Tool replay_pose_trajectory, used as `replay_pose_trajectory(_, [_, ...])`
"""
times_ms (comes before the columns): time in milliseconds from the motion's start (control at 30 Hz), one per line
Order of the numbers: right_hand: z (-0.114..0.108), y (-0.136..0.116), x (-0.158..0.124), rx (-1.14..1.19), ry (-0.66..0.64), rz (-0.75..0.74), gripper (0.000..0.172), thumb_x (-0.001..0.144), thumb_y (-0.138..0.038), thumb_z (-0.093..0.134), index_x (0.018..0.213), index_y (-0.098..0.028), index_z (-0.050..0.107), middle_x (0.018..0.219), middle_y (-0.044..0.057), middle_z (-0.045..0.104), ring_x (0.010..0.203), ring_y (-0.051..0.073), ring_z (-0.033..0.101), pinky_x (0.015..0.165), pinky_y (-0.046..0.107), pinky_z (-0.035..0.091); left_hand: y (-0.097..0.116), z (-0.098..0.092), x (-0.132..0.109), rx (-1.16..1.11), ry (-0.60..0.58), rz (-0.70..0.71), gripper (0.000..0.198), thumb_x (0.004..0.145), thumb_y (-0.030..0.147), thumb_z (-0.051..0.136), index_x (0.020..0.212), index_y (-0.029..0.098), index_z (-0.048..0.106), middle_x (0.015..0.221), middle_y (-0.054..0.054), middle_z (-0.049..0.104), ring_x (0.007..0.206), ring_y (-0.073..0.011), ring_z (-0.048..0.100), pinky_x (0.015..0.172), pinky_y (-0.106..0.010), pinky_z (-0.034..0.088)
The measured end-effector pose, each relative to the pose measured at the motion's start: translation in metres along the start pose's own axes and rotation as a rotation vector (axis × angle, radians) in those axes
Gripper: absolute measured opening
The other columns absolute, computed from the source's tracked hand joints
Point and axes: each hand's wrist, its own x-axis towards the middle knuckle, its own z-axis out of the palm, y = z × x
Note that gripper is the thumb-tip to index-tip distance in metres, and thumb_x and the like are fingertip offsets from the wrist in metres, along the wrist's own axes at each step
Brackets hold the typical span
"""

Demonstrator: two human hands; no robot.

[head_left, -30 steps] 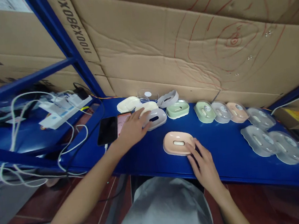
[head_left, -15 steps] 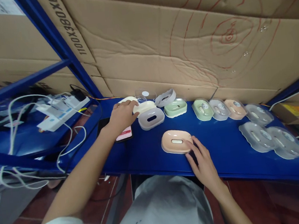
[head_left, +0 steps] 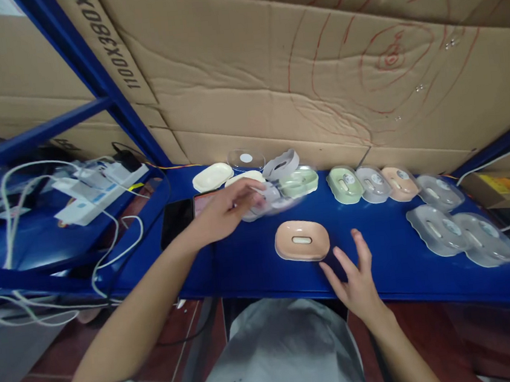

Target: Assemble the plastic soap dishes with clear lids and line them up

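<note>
In the middle of the blue table lies a peach soap dish (head_left: 302, 241) with a slotted tray and a pale strip in its slot. My right hand (head_left: 355, 280) is just right of it, fingers spread and holding nothing. Farther left, my left hand (head_left: 230, 212) is closed on the edge of a pale, see-through piece (head_left: 278, 196), smeared by motion; it looks like a clear cover. Under it, a lilac soap dish (head_left: 252, 216) is mostly hidden. Close by are cream trays (head_left: 212, 177), a tilted lilac ring-shaped part (head_left: 282, 165) and a green soap dish (head_left: 302, 181).
Several covered soap dishes in green, lilac, peach (head_left: 400, 183) and grey (head_left: 483, 239) sit on the right. A phone (head_left: 177, 222) lies by my left forearm. A clear oval cover (head_left: 245, 159) stands near the cardboard wall (head_left: 231, 53). Power strips (head_left: 100, 195) and cables are far left.
My left hand has moved right from the cream trays, now with a see-through piece. My right hand has let go of the peach dish's edge and spread its fingers.
</note>
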Motion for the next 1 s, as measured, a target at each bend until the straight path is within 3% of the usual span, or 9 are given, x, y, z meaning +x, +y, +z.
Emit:
replay_pose_trajectory(100, [-0.012,-0.001,0.014,-0.016,-0.012,-0.145,0.1,0.093,-0.017,0.08,0.17,-0.044,0.023,0.183,0.003,0.0,0.166,0.04,0.017,0.128,0.071,0.032,0.022,0.035,-0.012,-0.385,-0.268,-0.069,0.043,0.105,0.056,0.059,0.125,0.018,0.066,0.094,-0.005,0.076,0.08,-0.0181,0.072,0.079,-0.032,0.058])
replay_pose_trajectory(200, [-0.019,-0.001,0.023,0.084,-0.179,-0.196,0.088,0.094,-0.029,0.081,0.168,-0.04,0.034,0.181,0.005,0.018,0.164,0.039,0.028,0.128,0.065,0.038,0.021,0.062,-0.02,-0.516,-0.362,-0.183,0.048,0.106,0.06,0.054,0.121,0.017,0.069,0.09,-0.005,0.073,0.073,-0.0165,0.069,0.07,-0.03,0.058])
replay_pose_trajectory(267, [-0.018,0.002,0.024,0.168,-0.216,-0.146,0.082,0.096,-0.033,0.079,0.167,-0.038,0.038,0.177,0.008,0.029,0.16,0.037,0.037,0.124,0.059,0.046,0.013,0.072,-0.024,-0.421,-0.263,-0.171,0.05,0.108,0.06,0.05,0.124,0.017,0.07,0.098,-0.008,0.074,0.08,-0.0187,0.071,0.075,-0.032,0.06])
replay_pose_trajectory(333, [-0.011,0.008,0.023,0.209,-0.208,-0.023,0.076,0.099,-0.034,0.075,0.166,-0.037,0.04,0.174,0.01,0.036,0.157,0.035,0.043,0.122,0.056,0.049,0.005,0.079,-0.03,-0.193,-0.046,-0.084,0.046,0.11,0.053,0.049,0.136,0.02,0.066,0.123,-0.012,0.073,0.107,-0.0245,0.072,0.096,-0.04,0.061])
replay_pose_trajectory(433, [0.001,0.021,0.023,0.226,-0.229,0.153,0.064,0.104,-0.039,0.067,0.164,-0.036,0.045,0.17,0.011,0.043,0.154,0.033,0.047,0.122,0.055,0.049,-0.004,0.088,-0.042,0.131,0.154,0.034,0.047,0.112,0.04,0.047,0.157,0.026,0.051,0.16,-0.013,0.052,0.151,-0.029,0.049,0.127,-0.049,0.041])
replay_pose_trajectory(500, [0.007,0.028,0.024,0.24,-0.276,0.199,0.059,0.106,-0.042,0.063,0.162,-0.035,0.048,0.17,0.011,0.044,0.155,0.032,0.047,0.123,0.055,0.048,-0.01,0.096,-0.051,0.222,0.107,0.049,0.053,0.111,0.035,0.049,0.163,0.028,0.043,0.17,-0.012,0.041,0.16,-0.0288,0.038,0.133,-0.049,0.034])
replay_pose_trajectory(600, [0.014,0.031,0.027,0.249,-0.363,0.181,0.059,0.106,-0.044,0.061,0.163,-0.036,0.047,0.171,0.009,0.043,0.156,0.032,0.045,0.124,0.055,0.046,-0.02,0.11,-0.061,0.244,0.021,0.015,0.064,0.106,0.034,0.059,0.166,0.029,0.036,0.176,-0.011,0.032,0.163,-0.0284,0.035,0.132,-0.047,0.036])
replay_pose_trajectory(800, [0.026,0.029,0.022,0.208,-0.389,0.059,0.065,0.106,-0.04,0.063,0.167,-0.04,0.039,0.175,0.008,0.034,0.16,0.032,0.038,0.125,0.059,0.044,-0.044,0.13,-0.073,0.224,0.06,-0.031,0.068,0.1,0.036,0.074,0.161,0.032,0.045,0.173,-0.009,0.039,0.16,-0.0274,0.04,0.13,-0.045,0.04])
replay_pose_trajectory(1000, [0.021,0.028,0.011,0.187,-0.415,0.02,0.076,0.104,-0.035,0.066,0.17,-0.041,0.029,0.179,0.008,0.025,0.164,0.032,0.029,0.126,0.059,0.044,-0.045,0.134,-0.078,0.201,0.051,-0.036,0.062,0.101,0.035,0.073,0.158,0.037,0.049,0.173,-0.007,0.039,0.16,-0.0277,0.041,0.129,-0.046,0.041])
